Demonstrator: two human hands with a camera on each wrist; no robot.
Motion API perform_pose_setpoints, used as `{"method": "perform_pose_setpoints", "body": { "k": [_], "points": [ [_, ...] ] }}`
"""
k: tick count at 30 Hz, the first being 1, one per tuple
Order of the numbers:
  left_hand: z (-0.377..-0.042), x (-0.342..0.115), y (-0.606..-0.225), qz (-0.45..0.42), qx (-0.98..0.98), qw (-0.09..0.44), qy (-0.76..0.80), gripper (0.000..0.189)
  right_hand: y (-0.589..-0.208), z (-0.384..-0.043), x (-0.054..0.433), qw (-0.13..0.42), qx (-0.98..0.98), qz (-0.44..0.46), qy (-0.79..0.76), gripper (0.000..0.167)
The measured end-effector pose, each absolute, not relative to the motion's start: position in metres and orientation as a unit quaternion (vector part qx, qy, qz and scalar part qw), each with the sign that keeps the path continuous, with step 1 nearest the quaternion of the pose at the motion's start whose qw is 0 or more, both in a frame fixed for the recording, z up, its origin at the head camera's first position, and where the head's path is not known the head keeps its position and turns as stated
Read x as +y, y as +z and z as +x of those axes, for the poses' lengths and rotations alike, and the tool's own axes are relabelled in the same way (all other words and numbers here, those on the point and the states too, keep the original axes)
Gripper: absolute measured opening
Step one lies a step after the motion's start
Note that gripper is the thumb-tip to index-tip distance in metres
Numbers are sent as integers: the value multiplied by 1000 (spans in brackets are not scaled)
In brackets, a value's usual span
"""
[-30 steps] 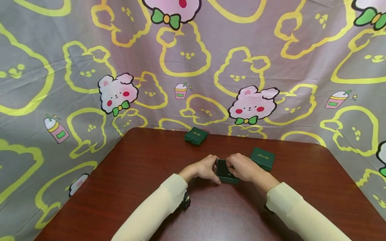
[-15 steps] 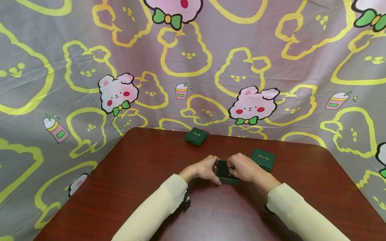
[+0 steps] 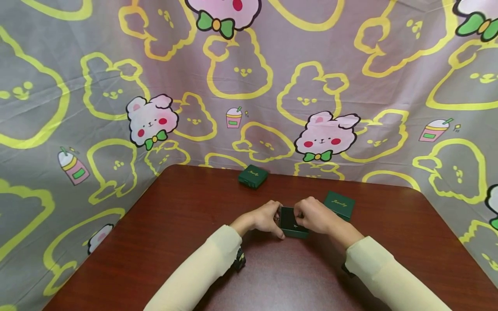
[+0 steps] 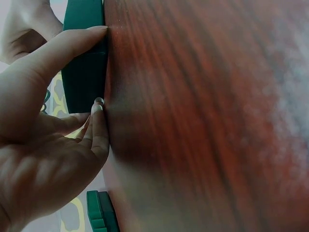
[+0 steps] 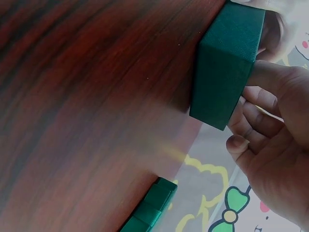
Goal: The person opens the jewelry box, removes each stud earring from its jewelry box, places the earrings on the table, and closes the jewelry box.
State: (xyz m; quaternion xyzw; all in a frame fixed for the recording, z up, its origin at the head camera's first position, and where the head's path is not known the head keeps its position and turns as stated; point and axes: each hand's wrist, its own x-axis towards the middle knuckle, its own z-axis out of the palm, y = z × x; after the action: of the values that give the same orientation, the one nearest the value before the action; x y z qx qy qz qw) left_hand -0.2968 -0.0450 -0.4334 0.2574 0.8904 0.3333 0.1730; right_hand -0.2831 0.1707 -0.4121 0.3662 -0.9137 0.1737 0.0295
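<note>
A small green jewelry box (image 3: 294,233) with its top off sits mid-table, showing a black insert (image 3: 287,215). On the insert a tiny silver star-like pendant (image 3: 295,226) shows beside the right fingers. My left hand (image 3: 266,217) grips the box from its left side; in the left wrist view the thumb (image 4: 79,39) lies on the front wall and the other fingers reach the far side. My right hand (image 3: 314,214) is over the right part of the insert, fingers curled down onto it. Whether it pinches anything I cannot tell; its fingertips are hidden behind the box wall (image 5: 219,82) in the right wrist view.
Right behind my right hand lies a flat green piece lettered "Jewelry" (image 3: 340,202). Another green jewelry box (image 3: 253,175), closed, stands near the table's back edge. The brown wooden table (image 3: 194,207) ends at a patterned cloth backdrop (image 3: 268,108).
My right hand has shifted very slightly to the right over the insert, and the silver pendant shows more plainly. The left hand keeps its grip on the box.
</note>
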Motion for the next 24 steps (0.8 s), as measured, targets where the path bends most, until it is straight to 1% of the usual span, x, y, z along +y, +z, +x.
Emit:
{"method": "perform_pose_setpoints", "body": {
  "k": [5, 12, 18, 24],
  "points": [
    [-297, -45, -433, 262, 890, 168, 335, 70, -412, -284, 172, 30, -914, 366, 174, 26],
    [-297, -45, -434, 263, 889, 171, 333, 72, -410, -285, 174, 20, -914, 362, 185, 16],
    [-298, -45, -435, 264, 886, 173, 339, 72, -410, -287, 175, 24, -904, 378, 196, 21],
    [-299, -45, -435, 261, 887, 171, 340, 70, -409, -288, 177, 23, -899, 384, 208, 20]
  ]
}}
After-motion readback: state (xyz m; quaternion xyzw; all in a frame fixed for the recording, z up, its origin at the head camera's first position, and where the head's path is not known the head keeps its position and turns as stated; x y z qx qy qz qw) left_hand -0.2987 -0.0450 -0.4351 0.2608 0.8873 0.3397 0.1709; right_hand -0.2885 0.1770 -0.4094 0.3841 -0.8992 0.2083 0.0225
